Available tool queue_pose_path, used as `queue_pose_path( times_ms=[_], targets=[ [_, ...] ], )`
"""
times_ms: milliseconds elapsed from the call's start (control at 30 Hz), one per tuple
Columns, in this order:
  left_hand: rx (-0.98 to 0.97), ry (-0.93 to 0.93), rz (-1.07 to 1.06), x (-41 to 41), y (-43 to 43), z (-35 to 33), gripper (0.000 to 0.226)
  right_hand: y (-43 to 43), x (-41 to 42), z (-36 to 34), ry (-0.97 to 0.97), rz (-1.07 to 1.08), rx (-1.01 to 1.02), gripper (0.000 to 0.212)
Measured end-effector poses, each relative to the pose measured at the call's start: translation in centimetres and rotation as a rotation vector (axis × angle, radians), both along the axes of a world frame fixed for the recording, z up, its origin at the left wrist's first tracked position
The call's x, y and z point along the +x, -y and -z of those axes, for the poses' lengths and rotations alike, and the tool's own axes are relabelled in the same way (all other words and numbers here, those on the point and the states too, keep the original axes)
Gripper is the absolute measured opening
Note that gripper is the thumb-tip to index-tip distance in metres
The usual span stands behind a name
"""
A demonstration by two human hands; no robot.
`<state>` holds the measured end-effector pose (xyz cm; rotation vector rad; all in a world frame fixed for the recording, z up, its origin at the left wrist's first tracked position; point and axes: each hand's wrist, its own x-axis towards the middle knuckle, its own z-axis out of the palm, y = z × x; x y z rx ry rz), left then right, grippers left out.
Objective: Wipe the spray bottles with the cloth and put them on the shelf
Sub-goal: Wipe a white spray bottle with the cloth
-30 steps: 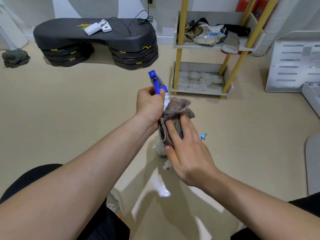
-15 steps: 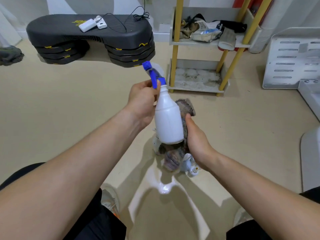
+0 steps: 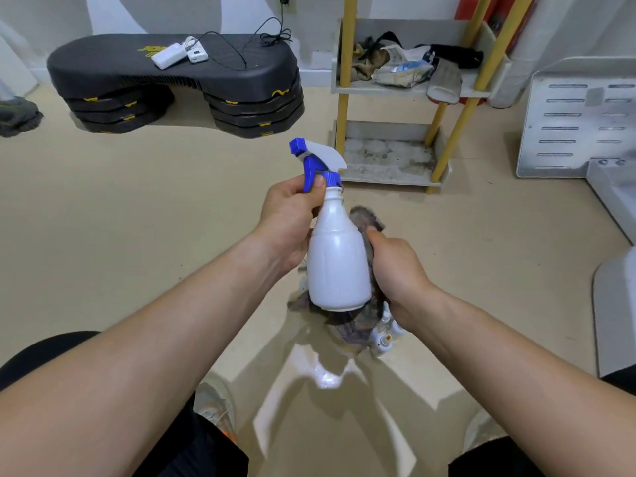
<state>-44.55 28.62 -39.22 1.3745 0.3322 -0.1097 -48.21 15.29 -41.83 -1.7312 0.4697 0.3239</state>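
A white spray bottle (image 3: 339,259) with a blue trigger and cap hangs upright over the floor. My left hand (image 3: 289,218) grips its neck just under the trigger. My right hand (image 3: 399,273) holds a brownish cloth (image 3: 366,218) pressed against the bottle's right side, and the cloth hangs down below the bottle's base. A second white spray bottle (image 3: 383,333) lies on the floor under my right hand, mostly hidden by the cloth. The yellow-posted shelf (image 3: 390,179) stands ahead, its stained bottom tier bare.
The shelf's upper tier holds rags and a bag (image 3: 402,68). A black step platform (image 3: 179,84) with a power bank and cables sits at the back left. White plastic panels (image 3: 578,118) lean at the right. My shoes show at the bottom.
The bottle has swung upright so its white body now faces me. My right hand with the cloth moved from the front of the bottle round to its right side.
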Motion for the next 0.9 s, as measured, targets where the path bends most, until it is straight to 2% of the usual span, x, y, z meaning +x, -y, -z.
queue_pose_path(
  times_ms=[33,133,167,233,367,433,500,600,667,733,800,833,900],
  targets=[
    [-0.017,0.000,-0.003,0.0,0.0,-0.1,0.021,0.0,-0.2,0.1,0.046,0.026,-0.033,0.046],
    [-0.063,0.017,0.012,-0.3,0.8,-0.3,0.018,-0.8,-0.5,-0.7,0.435,0.076,-0.145,0.038],
    [-0.080,0.027,0.022,-0.6,1.3,-0.3,0.015,-0.9,-0.6,-1.3,0.544,0.034,-0.171,0.034],
    [-0.087,0.044,0.027,-0.9,2.1,-0.4,0.015,-1.1,-0.7,-1.7,0.649,-0.098,-0.248,0.046],
    [-0.093,0.038,-0.073,-0.3,1.8,-0.4,0.023,-1.5,-2.0,-0.8,0.606,-0.315,-0.489,0.063],
    [-0.069,0.029,-0.111,0.1,1.2,-0.1,0.028,-2.0,-2.9,-0.3,0.609,-0.395,-0.514,0.064],
    [-0.061,0.018,-0.097,-0.1,1.5,0.0,0.025,-1.8,-2.7,-0.3,0.605,-0.364,-0.488,0.061],
    [-0.077,0.019,-0.029,-0.9,2.7,0.1,0.017,-0.9,-0.9,-0.4,0.484,-0.225,-0.406,0.050],
    [-0.056,0.008,-0.050,-0.8,2.8,0.3,0.013,-1.0,-0.8,-0.7,0.442,-0.259,-0.410,0.038],
    [-0.042,-0.019,-0.116,-0.2,2.0,0.2,0.010,-1.6,-2.0,-0.7,0.520,-0.363,-0.598,0.036],
    [-0.006,-0.021,-0.163,0.6,0.9,0.3,0.013,-2.2,-3.4,-0.3,0.631,-0.502,-0.782,0.050],
    [-0.007,-0.015,-0.163,0.8,0.7,0.4,0.013,-2.3,-3.7,-0.1,0.646,-0.530,-0.783,0.055],
    [-0.034,-0.006,-0.113,0.8,0.8,0.4,0.012,-2.1,-3.0,0.1,0.585,-0.497,-0.689,0.047]
  ],
)
